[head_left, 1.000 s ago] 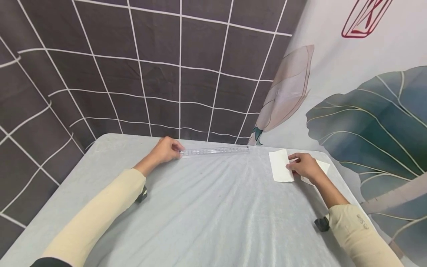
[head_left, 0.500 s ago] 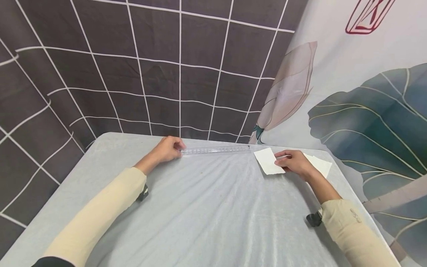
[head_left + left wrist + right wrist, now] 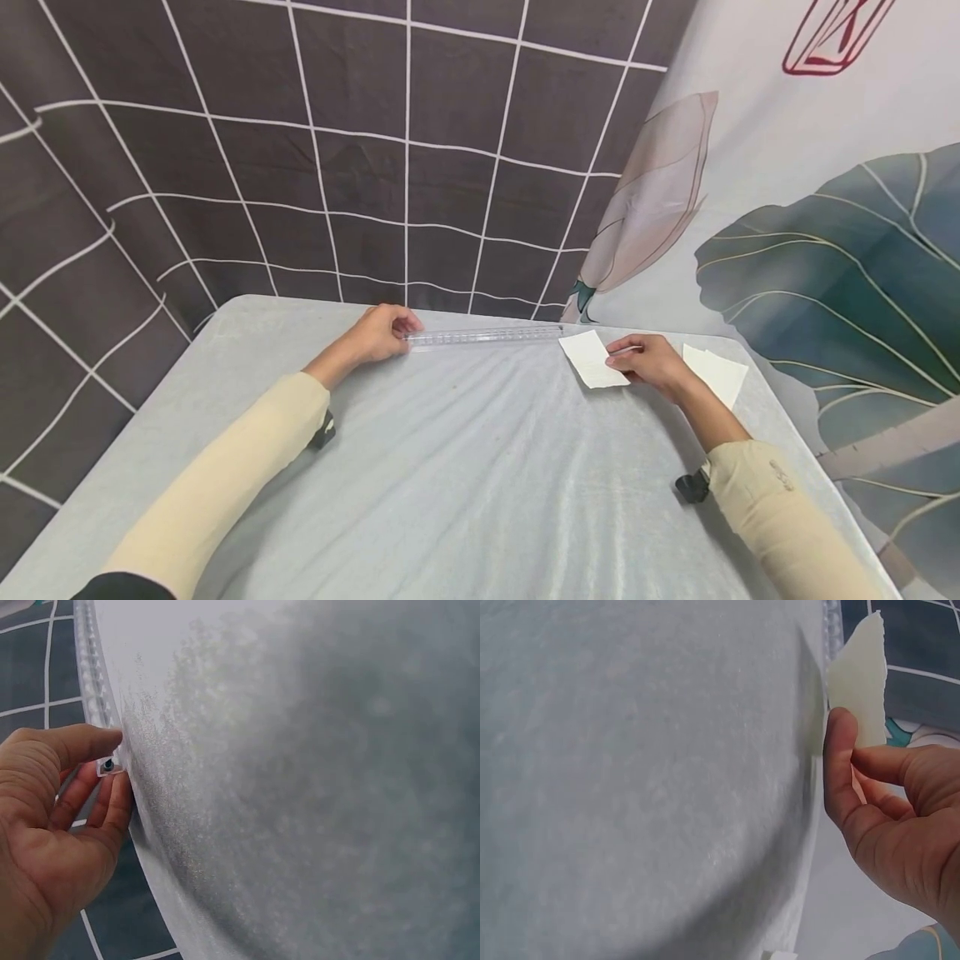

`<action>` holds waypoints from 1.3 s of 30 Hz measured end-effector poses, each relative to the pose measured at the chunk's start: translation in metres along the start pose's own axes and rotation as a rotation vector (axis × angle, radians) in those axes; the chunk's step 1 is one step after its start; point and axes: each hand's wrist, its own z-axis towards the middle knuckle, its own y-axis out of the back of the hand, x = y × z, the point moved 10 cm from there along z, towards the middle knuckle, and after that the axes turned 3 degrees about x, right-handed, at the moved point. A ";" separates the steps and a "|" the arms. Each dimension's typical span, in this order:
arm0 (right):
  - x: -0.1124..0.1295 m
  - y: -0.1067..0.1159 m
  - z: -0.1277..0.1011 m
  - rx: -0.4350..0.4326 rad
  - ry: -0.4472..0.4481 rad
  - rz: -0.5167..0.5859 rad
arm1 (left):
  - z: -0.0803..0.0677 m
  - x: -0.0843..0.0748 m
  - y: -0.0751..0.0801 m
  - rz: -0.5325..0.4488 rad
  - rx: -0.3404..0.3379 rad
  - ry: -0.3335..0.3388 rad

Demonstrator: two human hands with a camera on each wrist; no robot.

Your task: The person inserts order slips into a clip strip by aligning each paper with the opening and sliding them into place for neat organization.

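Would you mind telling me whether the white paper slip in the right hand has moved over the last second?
Yes. The paper slip, pinched by the right hand, has moved left, closer to the ruler end, away from the other paper.

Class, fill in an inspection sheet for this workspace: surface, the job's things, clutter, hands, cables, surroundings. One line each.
Surface: table under a pale grey, wrinkled cloth.
Job's things: clear ruler lying along the far edge; white paper slip near its right end.
Clutter: second paper piece near the right edge.
Hands: left hand pinches the ruler's left end; right hand pinches the slip.
Cables: nothing seen.
Surroundings: dark grid-patterned cloth behind; leaf-print cloth at right.
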 end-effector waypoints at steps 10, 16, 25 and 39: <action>0.004 -0.008 0.010 -0.013 -0.014 0.047 | -0.002 0.000 0.001 -0.015 -0.016 -0.007; 0.008 -0.014 0.014 -0.011 -0.010 0.071 | -0.004 -0.001 0.002 -0.001 -0.026 0.003; 0.012 -0.022 0.019 -0.003 -0.016 0.091 | -0.005 -0.002 0.005 -0.010 -0.016 0.019; 0.016 -0.037 0.023 0.033 -0.006 0.164 | -0.004 0.003 0.005 -0.004 -0.023 0.039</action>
